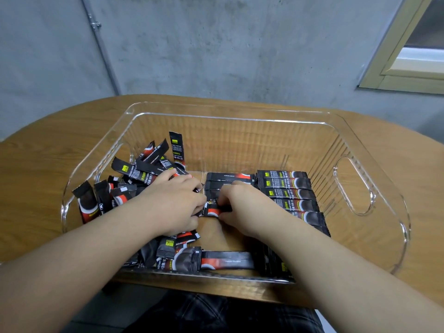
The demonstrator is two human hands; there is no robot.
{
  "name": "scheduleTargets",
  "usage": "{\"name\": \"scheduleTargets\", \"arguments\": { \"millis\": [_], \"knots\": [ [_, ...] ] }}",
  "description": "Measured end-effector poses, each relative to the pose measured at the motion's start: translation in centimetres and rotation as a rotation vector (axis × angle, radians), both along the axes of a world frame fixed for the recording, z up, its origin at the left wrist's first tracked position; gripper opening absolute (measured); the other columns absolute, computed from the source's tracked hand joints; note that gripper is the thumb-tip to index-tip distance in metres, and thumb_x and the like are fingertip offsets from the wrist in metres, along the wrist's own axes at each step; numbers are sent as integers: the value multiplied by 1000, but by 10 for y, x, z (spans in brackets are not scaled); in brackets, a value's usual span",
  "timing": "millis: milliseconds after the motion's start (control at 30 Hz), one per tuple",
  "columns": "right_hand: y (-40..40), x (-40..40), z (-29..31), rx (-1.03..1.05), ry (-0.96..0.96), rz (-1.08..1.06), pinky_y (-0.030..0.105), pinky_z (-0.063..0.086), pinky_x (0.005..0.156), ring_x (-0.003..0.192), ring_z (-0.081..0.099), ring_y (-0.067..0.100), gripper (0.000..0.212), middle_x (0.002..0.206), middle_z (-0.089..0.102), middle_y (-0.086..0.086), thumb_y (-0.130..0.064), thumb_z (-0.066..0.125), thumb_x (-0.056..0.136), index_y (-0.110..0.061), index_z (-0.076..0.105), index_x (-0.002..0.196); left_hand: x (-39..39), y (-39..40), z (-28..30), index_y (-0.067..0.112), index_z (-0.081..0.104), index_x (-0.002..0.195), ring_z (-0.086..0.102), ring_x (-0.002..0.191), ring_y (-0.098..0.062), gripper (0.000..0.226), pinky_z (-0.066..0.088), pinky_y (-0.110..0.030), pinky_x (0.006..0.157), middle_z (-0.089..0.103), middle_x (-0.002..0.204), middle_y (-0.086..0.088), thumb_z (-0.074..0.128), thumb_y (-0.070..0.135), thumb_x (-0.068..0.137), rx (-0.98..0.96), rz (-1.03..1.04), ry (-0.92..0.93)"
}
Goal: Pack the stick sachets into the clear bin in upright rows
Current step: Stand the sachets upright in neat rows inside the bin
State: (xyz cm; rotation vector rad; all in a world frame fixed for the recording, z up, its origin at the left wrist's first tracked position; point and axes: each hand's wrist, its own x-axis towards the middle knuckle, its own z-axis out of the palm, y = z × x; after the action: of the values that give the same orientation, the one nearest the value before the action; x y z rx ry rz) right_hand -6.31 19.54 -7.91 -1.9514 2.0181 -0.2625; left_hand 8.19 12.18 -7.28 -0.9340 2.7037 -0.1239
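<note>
While both hands are working inside the clear bin point(353, 186) on the table point(43, 152), left hand point(175, 200) and right hand point(240, 207) are each pinching an end of one stick sachet point(213, 210). Neat row of sachets point(288, 195) is lying at right, loose pile point(134, 179) at left.

I see the clear bin point(370, 150) resting on the surface point(48, 164), near its near edge. Inside, a loose heap of stick sachets point(144, 169) fills the left part; a neat row of sachets point(288, 191) lies right of centre. One sachet point(213, 209) sits between my left hand point(175, 200) and right hand point(242, 205). More sachets point(225, 260) lie along the near wall.
</note>
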Motion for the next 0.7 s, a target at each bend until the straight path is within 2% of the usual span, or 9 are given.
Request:
{"name": "scheduleTargets", "arguments": {
  "millis": [67, 133, 200, 333, 400, 467, 600, 700],
  "knots": [
    [1, 1, 0, 1, -9, 9, 33, 45, 84, 98, 55, 26, 21, 109, 54, 7, -19, 64, 84, -15, 60, 105, -1, 1, 0, 31, 38, 85, 16, 143, -12, 9, 0, -41, 119, 32, 144, 10, 45, 32, 91, -2, 14, 33],
    [2, 1, 1, 13, -16, 30, 34, 47, 85, 99, 56, 25, 21, 108, 55, 6, -22, 65, 83, -16, 62, 103, -3, 1, -1, 31, 41, 95, 16, 143, -12, 7, 1, -39, 119, 32, 145, 9, 45, 28, 90, -4, 31, 50],
    [3, 1, 3, 22, -12, 51, 35, 47, 86, 100, 55, 24, 23, 108, 53, 4, -25, 68, 82, -17, 63, 103, -3, 0, -2, 24, 46, 111, 21, 141, -11, 23, 1, -37, 119, 30, 147, 6, 47, 31, 89, -23, 45, 44],
    [3, 0, 4, -75, 60, 71, 36, 42, 94, 109, 43, 21, 39, 115, 49, 1, -35, 71, 79, -20, 60, 113, -3, -2, -2, 20, 46, 119, 24, 139, -11, 34, 2, -37, 119, 29, 149, 4, 49, 36, 89, -26, 52, 26],
    [1, 2, 1, -70, 110, 102, 36, 39, 97, 110, 40, 21, 44, 117, 50, 0, -38, 69, 79, -20, 59, 118, -3, -1, -1, 22, 47, 116, 24, 140, -11, 30, 2, -37, 119, 29, 149, 5, 49, 36, 89, -22, 41, 24],
    [2, 3, 0, -43, 132, 117, 36, 40, 97, 109, 44, 22, 39, 115, 54, 1, -37, 68, 80, -20, 61, 115, -3, -1, 0, 25, 46, 109, 23, 140, -11, 23, 2, -37, 119, 29, 149, 5, 49, 36, 89, -16, 39, 31],
    [2, 1, 2, -39, 112, 66, 32, 43, 91, 108, 51, 24, 35, 112, 57, 6, -35, 66, 82, -17, 62, 112, -3, 0, 1, 30, 41, 99, 24, 139, -11, 14, 2, -37, 119, 29, 149, 6, 49, 36, 89, -18, 38, 31],
    [2, 0, 1, -55, 98, 34, 31, 45, 86, 105, 53, 26, 31, 110, 56, 8, -26, 65, 82, -15, 62, 110, -2, 0, 1, 31, 38, 94, 25, 139, -12, 13, 3, -37, 119, 29, 148, 6, 49, 35, 89, -23, 33, 33]
  ]
}}
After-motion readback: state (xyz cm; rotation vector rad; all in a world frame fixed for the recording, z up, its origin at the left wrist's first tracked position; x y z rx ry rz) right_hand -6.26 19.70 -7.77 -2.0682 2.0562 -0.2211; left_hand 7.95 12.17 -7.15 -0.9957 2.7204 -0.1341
